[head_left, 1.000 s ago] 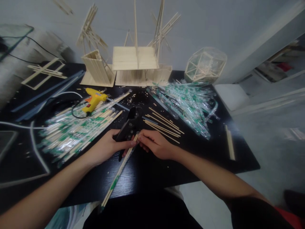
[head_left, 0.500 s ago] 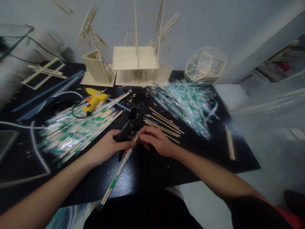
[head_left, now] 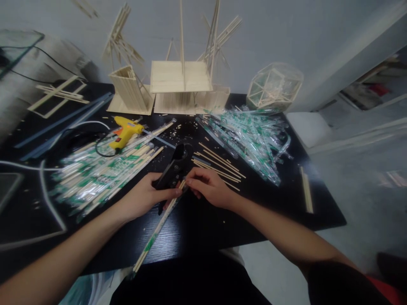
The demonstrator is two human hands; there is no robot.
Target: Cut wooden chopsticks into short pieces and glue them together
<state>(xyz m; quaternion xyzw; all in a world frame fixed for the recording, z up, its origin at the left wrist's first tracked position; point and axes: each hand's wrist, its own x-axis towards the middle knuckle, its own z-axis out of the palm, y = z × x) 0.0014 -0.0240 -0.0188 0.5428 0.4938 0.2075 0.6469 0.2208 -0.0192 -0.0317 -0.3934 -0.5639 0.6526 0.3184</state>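
A pair of chopsticks (head_left: 157, 232) in a clear wrapper with green print slants from my hands toward the table's front edge. My left hand (head_left: 151, 192) is closed, its thumb pressing on the chopsticks near their upper end, and it also holds a black hand tool (head_left: 174, 167) that looks like a cutter. With thumb and index finger, my right hand (head_left: 208, 186) pinches the upper end of the wrapper, close to the left thumb. Several bare sticks (head_left: 219, 163) lie just beyond the right hand.
Many wrapped chopsticks (head_left: 104, 178) lie left, with a yellow glue gun (head_left: 127, 134) on top. Torn wrappers (head_left: 251, 131) are heaped at right. Stick-built models (head_left: 181, 76) and a many-sided frame (head_left: 275, 87) stand along the wall. A few sticks (head_left: 305, 190) rest near the right edge.
Almost nothing differs. Both hands stay at the upper end of the chopsticks; the lower end has shifted very slightly left.
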